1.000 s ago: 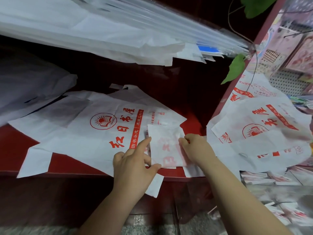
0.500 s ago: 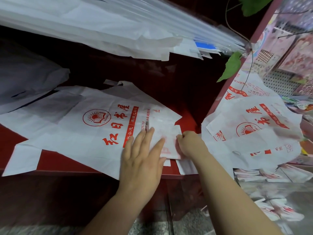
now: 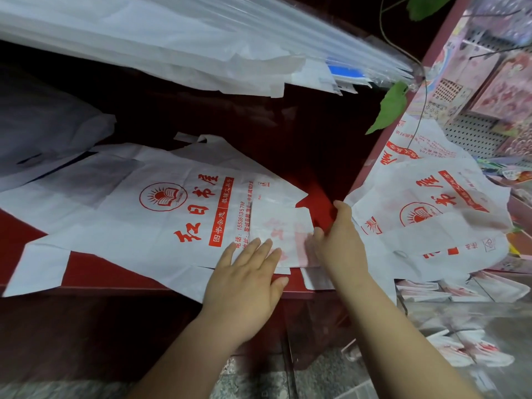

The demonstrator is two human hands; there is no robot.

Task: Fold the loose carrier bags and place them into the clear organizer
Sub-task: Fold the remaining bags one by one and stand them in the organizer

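Note:
A small folded white carrier bag [image 3: 277, 226] with faint red print lies on top of a large flat bag [image 3: 161, 203] printed with a red logo. Both are on the red counter [image 3: 86, 269]. My left hand [image 3: 247, 275] presses flat on the folded bag's lower left part, fingers straight. On its right edge my right hand [image 3: 338, 243] holds the bag with curled fingers. A pile of loose printed bags [image 3: 431, 220] lies to the right. Below that pile, the clear organizer [image 3: 475, 315] shows several folded bags [image 3: 426, 292] inside.
A thick stack of white and clear sheets [image 3: 201, 38] overhangs the counter from above. A grey bag [image 3: 43, 131] sits at far left. A green leaf [image 3: 388, 110] hangs near the red post. Display racks [image 3: 489, 82] fill the upper right.
My left hand went from pinching the folded bag to lying flat on it and slid slightly down-left. My right hand stayed at the bag's right edge.

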